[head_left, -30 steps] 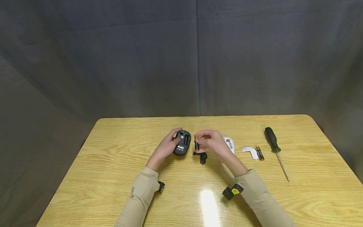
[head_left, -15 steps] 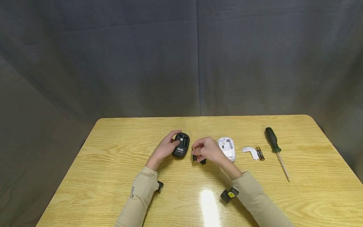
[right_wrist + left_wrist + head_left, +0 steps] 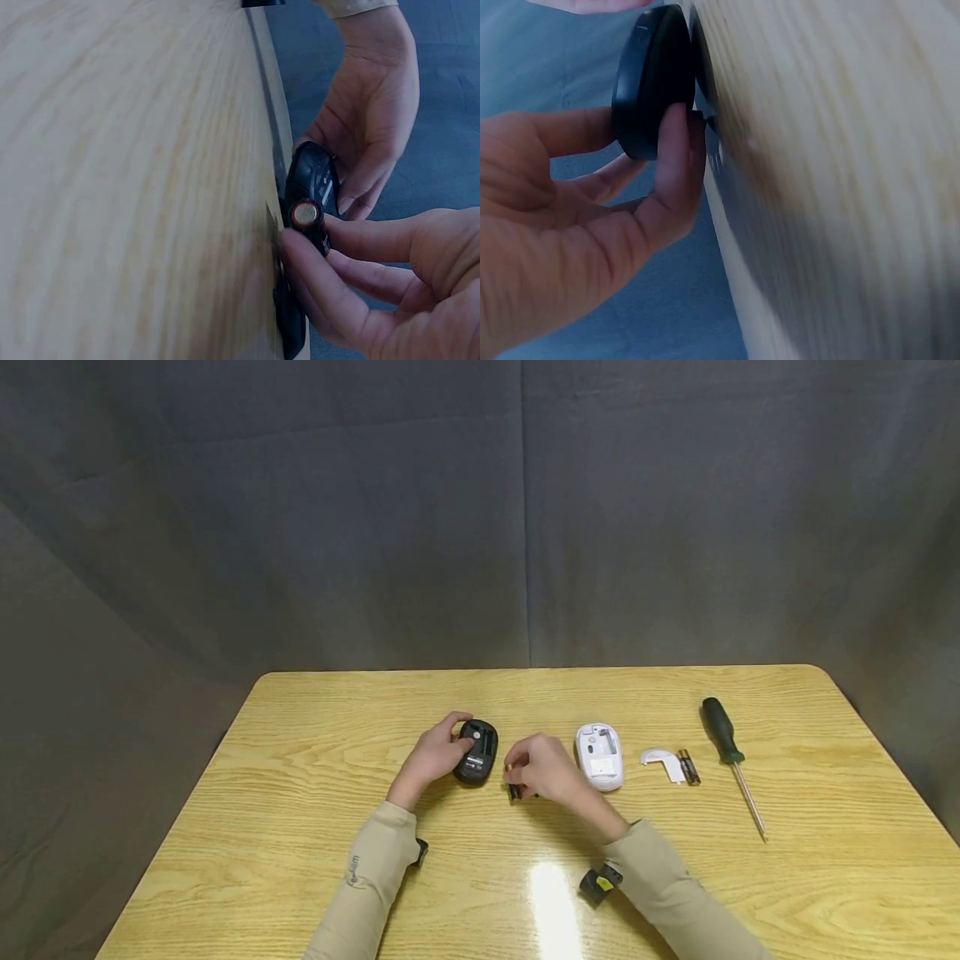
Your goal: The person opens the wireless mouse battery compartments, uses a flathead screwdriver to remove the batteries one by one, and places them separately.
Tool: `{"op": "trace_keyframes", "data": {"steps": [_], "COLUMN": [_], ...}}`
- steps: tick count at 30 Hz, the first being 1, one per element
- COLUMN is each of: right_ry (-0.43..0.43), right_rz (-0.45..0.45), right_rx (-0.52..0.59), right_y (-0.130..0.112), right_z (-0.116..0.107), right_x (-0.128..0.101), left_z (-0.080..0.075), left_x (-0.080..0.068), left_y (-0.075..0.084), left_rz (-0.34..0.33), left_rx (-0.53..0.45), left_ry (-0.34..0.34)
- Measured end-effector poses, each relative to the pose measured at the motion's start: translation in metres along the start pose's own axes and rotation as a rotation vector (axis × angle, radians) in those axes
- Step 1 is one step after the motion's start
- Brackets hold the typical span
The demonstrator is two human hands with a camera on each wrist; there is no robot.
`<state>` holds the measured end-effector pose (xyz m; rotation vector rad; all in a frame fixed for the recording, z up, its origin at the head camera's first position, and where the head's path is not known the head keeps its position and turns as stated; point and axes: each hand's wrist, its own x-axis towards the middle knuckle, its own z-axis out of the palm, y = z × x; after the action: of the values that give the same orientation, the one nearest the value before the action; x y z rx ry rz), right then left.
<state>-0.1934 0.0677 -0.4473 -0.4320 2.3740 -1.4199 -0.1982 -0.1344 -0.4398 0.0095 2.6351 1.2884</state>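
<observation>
Head view: a black mouse (image 3: 476,752), underside up, is gripped by the left hand (image 3: 432,758); at its three o'clock, a battery (image 3: 513,779) is pinched by the right hand (image 3: 545,768).

Left wrist view: fingers are curled round the mouse (image 3: 651,79).

Right wrist view: the battery (image 3: 305,219), end-on, lies just beside the mouse (image 3: 311,174).

- The middle of the table (image 3: 300,793) is taken up by the left hand (image 3: 431,760) on the black mouse (image 3: 477,750) and the right hand (image 3: 543,770) pinching a battery (image 3: 513,779).
- Only a narrow gap is left between them.
- To the right, the way is blocked by a white mouse (image 3: 599,756), a white cover (image 3: 663,761), two batteries (image 3: 687,766) and a screwdriver (image 3: 731,757).
- Bare wood is seen along the left side and the near edge.
</observation>
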Motion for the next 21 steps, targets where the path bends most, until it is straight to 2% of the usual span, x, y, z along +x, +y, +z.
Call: {"op": "trace_keyframes", "data": {"steps": [5,14,21], "right_ry": [0.017,0.069,0.077], "right_rz": [-0.020,-0.060,-0.054], "right_rx": [-0.050,-0.238,-0.276], "right_y": [-0.0011,-0.0042,-0.0048], "right_z": [0.0028,0.0074,0.0091], "right_x": [-0.0008,-0.0018,-0.0013], "left_z": [-0.0012,-0.0030,-0.0025], "left_x": [-0.0001,0.0002,0.0010], "left_y": [0.0049,0.0059,0.0059], "left_rz": [-0.010,-0.028,-0.016], "left_rx": [0.083,0.104,0.131], "left_ry": [0.033,0.046,0.054]}}
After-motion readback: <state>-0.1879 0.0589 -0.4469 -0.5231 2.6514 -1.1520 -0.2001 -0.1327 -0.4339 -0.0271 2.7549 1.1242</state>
